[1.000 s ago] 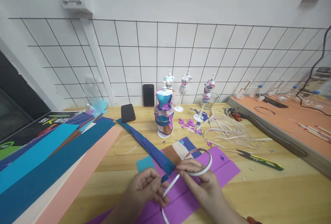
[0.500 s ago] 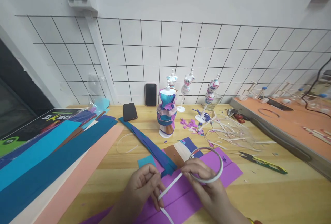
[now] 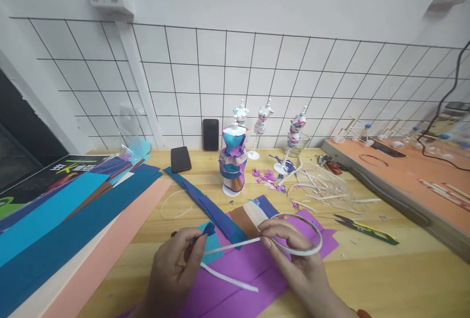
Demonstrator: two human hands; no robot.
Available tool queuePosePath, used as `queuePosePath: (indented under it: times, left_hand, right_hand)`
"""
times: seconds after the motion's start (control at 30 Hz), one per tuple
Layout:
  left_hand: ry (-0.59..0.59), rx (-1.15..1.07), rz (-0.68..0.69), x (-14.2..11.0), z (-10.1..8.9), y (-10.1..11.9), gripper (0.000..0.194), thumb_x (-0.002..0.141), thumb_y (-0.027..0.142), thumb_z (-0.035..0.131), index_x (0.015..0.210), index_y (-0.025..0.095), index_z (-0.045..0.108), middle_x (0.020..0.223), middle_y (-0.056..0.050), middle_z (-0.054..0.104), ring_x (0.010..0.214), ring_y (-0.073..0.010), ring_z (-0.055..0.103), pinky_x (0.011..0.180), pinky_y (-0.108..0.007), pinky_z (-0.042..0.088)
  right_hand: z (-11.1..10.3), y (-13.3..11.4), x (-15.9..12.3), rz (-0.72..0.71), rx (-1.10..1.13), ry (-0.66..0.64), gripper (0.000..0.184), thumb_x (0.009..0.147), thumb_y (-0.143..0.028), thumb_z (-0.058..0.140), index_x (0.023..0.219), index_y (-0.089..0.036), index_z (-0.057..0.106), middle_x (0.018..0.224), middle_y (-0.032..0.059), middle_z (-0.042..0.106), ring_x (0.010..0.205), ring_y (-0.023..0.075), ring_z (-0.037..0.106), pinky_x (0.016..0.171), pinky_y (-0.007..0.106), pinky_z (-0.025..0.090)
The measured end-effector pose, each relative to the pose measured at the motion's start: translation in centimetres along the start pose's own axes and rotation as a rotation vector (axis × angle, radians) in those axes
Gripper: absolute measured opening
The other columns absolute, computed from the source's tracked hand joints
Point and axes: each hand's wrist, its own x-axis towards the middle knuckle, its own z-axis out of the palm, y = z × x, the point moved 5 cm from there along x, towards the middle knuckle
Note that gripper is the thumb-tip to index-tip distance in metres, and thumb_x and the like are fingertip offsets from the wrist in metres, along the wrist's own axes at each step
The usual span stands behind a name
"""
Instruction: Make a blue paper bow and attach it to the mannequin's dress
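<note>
My right hand is closed on a thin roll of white tape, its ring tilted over the fingers. A narrow strip of tape stretches from the right fingertips to my left hand. Pinched in the left fingers is a small dark blue piece of paper, partly hidden by them. A white strip end hangs out below that hand. Purple paper lies under both hands, with a light blue piece beside the left fingertips.
A paper-dressed mini mannequin stands ahead, with several others behind. Long coloured paper strips cover the left side. Scissors, tangled white strips and purple scraps lie right. Two phones are at the back.
My left hand has moved left and up, and the dark blue piece now shows in its fingers. The tape between the hands is longer and flatter. The view has shifted slightly right.
</note>
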Motion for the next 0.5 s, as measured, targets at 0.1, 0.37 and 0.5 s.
queuePosePath:
  times: [0.1,0.37,0.5]
  left_hand:
    - [0.051,0.097,0.052,0.3,-0.5,-0.1,0.014,0.078,0.03,0.052,0.072,0.019,0.058,0.054,0.003,0.058,0.05,-0.0119,0.055,0.049,-0.02,0.04]
    - [0.049,0.243,0.032,1.8,-1.1,-1.0,0.018,0.082,0.032,0.046,0.078,0.017,0.056,0.04,0.009,0.042,0.036,-0.0083,0.042,0.04,-0.017,0.035]
    - [0.086,0.276,-0.046,2.2,-1.6,-1.6,0.02,0.082,0.035,0.046,0.077,0.018,0.055,0.041,0.009,0.044,0.038,-0.0079,0.039,0.039,-0.016,0.033]
  right_hand:
    - [0.0,-0.1,0.0,0.011,-0.01,0.006,0.015,0.079,-0.007,0.054,0.085,-0.02,0.059,0.087,0.0065,0.063,0.089,0.0201,0.06,0.076,0.033,0.051]
    - [-0.4,-1.3,-0.2,-0.128,-0.172,0.001,0.019,0.076,-0.005,0.056,0.087,-0.02,0.059,0.085,0.006,0.06,0.08,0.0181,0.061,0.068,0.03,0.052]
    - [-0.5,-2.2,-0.7,-0.221,-0.241,-0.046,0.028,0.073,-0.007,0.06,0.098,-0.017,0.055,0.091,0.0094,0.059,0.088,0.0217,0.058,0.073,0.035,0.052]
